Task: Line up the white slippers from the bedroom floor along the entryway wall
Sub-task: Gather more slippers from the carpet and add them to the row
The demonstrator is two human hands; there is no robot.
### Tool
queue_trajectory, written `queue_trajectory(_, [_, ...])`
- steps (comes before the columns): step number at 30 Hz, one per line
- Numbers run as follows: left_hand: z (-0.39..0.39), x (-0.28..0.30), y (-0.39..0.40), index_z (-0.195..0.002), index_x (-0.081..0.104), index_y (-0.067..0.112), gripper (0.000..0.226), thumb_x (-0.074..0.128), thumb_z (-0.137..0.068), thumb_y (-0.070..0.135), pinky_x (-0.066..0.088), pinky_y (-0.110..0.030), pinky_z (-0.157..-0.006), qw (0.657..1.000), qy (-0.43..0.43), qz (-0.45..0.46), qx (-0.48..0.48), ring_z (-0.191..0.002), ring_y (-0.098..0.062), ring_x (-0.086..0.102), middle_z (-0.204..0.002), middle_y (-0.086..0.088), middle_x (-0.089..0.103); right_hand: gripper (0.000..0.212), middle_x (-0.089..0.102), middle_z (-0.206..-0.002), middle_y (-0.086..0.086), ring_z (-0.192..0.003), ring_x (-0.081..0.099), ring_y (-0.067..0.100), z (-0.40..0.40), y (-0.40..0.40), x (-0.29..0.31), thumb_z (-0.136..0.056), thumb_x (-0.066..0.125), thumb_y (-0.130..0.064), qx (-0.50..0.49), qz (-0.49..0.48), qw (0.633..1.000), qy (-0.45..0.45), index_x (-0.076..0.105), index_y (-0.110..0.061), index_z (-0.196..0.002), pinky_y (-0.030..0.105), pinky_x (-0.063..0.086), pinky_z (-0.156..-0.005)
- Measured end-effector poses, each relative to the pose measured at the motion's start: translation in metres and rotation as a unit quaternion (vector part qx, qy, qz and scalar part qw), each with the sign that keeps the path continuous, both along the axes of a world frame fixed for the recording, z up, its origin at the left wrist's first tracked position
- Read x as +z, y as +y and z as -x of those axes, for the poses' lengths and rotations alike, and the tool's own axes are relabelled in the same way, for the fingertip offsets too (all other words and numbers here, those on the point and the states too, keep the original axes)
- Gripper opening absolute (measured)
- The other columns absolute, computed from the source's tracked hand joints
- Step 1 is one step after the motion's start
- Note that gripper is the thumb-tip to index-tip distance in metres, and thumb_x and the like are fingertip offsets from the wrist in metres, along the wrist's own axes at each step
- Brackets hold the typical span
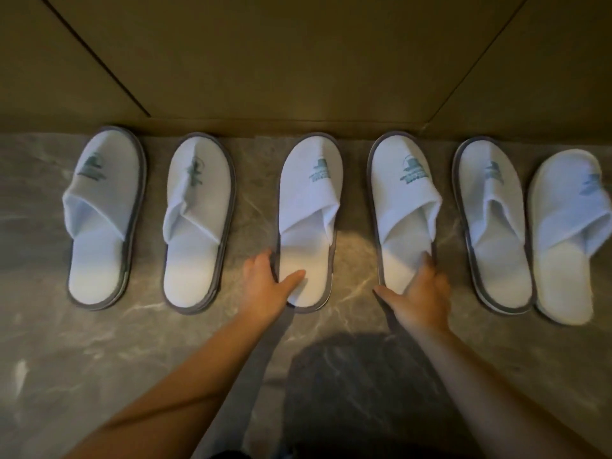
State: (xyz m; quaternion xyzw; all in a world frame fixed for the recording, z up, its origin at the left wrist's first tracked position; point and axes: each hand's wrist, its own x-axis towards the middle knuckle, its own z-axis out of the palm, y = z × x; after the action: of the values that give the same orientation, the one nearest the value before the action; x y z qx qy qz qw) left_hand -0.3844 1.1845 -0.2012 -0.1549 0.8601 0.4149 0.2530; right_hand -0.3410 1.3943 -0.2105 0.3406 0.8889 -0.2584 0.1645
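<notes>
Several white slippers with grey soles and a green logo lie in a row, toes against the brown wall (298, 61). My left hand (265, 286) grips the heel of the third slipper (309, 200), thumb on its insole, fingers at its left edge. My right hand (420, 293) holds the heel of the fourth slipper (402, 193), fingers on the insole and right edge, thumb below the heel. Two slippers (102, 210) (198, 210) lie to the left. Two more (493, 210) (566, 233) lie touching at the right.
The floor (99, 359) is grey marbled stone. The wall has dark panel seams running diagonally. A dark shadow falls on the floor between my forearms. The rightmost slipper reaches the frame's right edge.
</notes>
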Motion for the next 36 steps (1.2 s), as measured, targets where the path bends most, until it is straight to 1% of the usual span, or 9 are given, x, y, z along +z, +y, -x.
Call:
queue_trajectory(3, [-0.002, -0.002, -0.003, -0.136, 0.027, 0.017, 0.085, 0.074, -0.068, 0.035, 0.034, -0.042, -0.105, 0.991, 0.049, 0.075, -0.101, -0.127, -0.029, 0.034, -0.142, -0.012, 0.031, 0.099, 0.039, -0.135, 0.021, -0.122, 0.036, 0.039, 0.006, -0.006, -0.003, -0.063, 0.078, -0.036, -0.01, -0.023, 1.0, 0.002, 0.02, -0.014, -0.14, 0.047, 0.033, -0.1])
queue_trajectory(5, [-0.002, -0.008, 0.001, -0.141, 0.007, 0.032, 0.102, 0.072, -0.064, 0.048, 0.025, -0.044, -0.11, 0.963, 0.092, 0.126, -0.219, -0.136, -0.03, 0.018, -0.152, -0.007, 0.011, 0.1, 0.038, -0.135, 0.021, -0.122, 0.035, 0.04, 0.01, -0.007, -0.005, -0.062, 0.078, -0.036, -0.02, -0.023, 1.0, 0.005, 0.02, -0.015, -0.14, 0.047, 0.032, -0.1])
queue_trajectory(7, [-0.001, -0.016, 0.007, -0.135, -0.014, 0.044, 0.109, 0.065, -0.062, 0.062, 0.016, -0.049, -0.112, 0.93, 0.09, 0.169, -0.313, -0.139, -0.033, 0.002, -0.154, -0.002, -0.008, 0.099, 0.035, -0.138, 0.021, -0.124, 0.033, 0.04, 0.011, -0.007, -0.007, -0.063, 0.078, -0.036, -0.029, -0.02, 0.999, 0.004, 0.02, -0.016, -0.14, 0.048, 0.031, -0.101])
queue_trajectory(9, [-0.002, -0.025, 0.014, -0.135, -0.017, 0.044, 0.109, 0.059, -0.062, 0.069, 0.013, -0.053, -0.112, 0.906, 0.079, 0.212, -0.357, -0.139, -0.037, -0.005, -0.153, 0.0, -0.016, 0.098, 0.033, -0.14, 0.019, -0.126, 0.031, 0.039, 0.007, -0.008, -0.008, -0.064, 0.077, -0.036, -0.026, -0.019, 0.999, 0.007, 0.019, -0.017, -0.14, 0.05, 0.032, -0.103])
queue_trajectory(12, [-0.003, -0.031, 0.021, -0.137, -0.008, 0.037, 0.101, 0.055, -0.065, 0.07, 0.016, -0.054, -0.111, 0.9, 0.091, 0.253, -0.344, -0.138, -0.04, -0.001, -0.153, -0.001, -0.013, 0.096, 0.035, -0.138, 0.019, -0.125, 0.032, 0.038, 0.004, -0.006, -0.009, -0.064, 0.078, -0.033, -0.015, -0.021, 1.0, 0.015, 0.021, -0.015, -0.14, 0.05, 0.033, -0.102])
queue_trajectory(18, [-0.007, -0.028, 0.031, -0.134, 0.003, 0.037, 0.09, 0.061, -0.068, 0.057, 0.025, -0.051, -0.108, 0.93, 0.101, 0.248, -0.251, -0.133, -0.039, 0.015, -0.151, -0.005, -0.003, 0.091, 0.037, -0.136, 0.018, -0.125, 0.032, 0.038, 0.007, -0.002, -0.008, -0.064, 0.078, -0.025, -0.007, -0.005, 1.0, 0.012, 0.025, -0.014, -0.137, 0.049, 0.032, -0.102])
queue_trajectory(25, [-0.013, -0.028, 0.011, -0.135, 0.013, 0.035, 0.087, 0.065, -0.067, 0.046, 0.027, -0.051, -0.104, 0.95, 0.085, 0.24, -0.181, -0.127, -0.04, 0.018, -0.149, -0.01, 0.001, 0.089, 0.034, -0.137, 0.019, -0.126, 0.029, 0.039, 0.006, -0.004, -0.01, -0.064, 0.077, -0.02, -0.034, 0.014, 0.999, 0.041, 0.026, -0.015, -0.136, 0.049, 0.03, -0.102])
queue_trajectory(31, [-0.015, -0.026, 0.006, -0.136, 0.01, 0.036, 0.089, 0.064, -0.067, 0.048, 0.025, -0.052, -0.105, 0.958, 0.064, 0.231, -0.16, -0.13, -0.039, 0.014, -0.15, -0.011, 0.0, 0.087, 0.035, -0.137, 0.017, -0.126, 0.03, 0.038, 0.004, -0.009, -0.013, -0.064, 0.077, -0.018, -0.041, 0.011, 0.997, 0.057, 0.027, -0.018, -0.135, 0.049, 0.031, -0.101])
queue_trajectory(36, [-0.015, -0.026, 0.012, -0.136, 0.008, 0.036, 0.088, 0.062, -0.069, 0.051, 0.026, -0.051, -0.105, 0.959, 0.064, 0.226, -0.159, -0.129, -0.038, 0.017, -0.15, -0.01, -0.001, 0.088, 0.035, -0.136, 0.019, -0.125, 0.03, 0.038, 0.005, -0.013, -0.011, -0.064, 0.077, -0.019, -0.042, 0.019, 0.997, 0.058, 0.027, -0.017, -0.136, 0.049, 0.032, -0.099])
